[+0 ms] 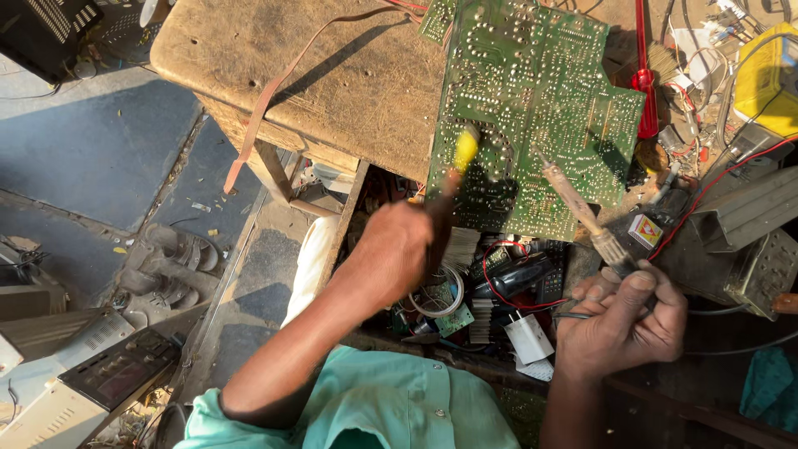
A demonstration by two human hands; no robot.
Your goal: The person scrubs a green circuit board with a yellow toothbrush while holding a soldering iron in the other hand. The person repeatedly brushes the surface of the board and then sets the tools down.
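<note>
Left hand (399,249) gripping yellow-tipped tool (459,162), right hand (623,320) gripping iron (582,212), both on board (540,91) overhanging surface (332,75) edge; work underway, progress unclear.

An electronics repair workshop: circuit board (532,108), scattered wires (515,295), worn workbench (332,75).

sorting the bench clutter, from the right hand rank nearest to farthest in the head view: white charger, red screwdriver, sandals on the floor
From the right hand:
1. White charger, just to its left, in the clutter below the bench.
2. Red screwdriver, above it, by the green board's right edge.
3. Sandals, far left on the paved floor.
</note>
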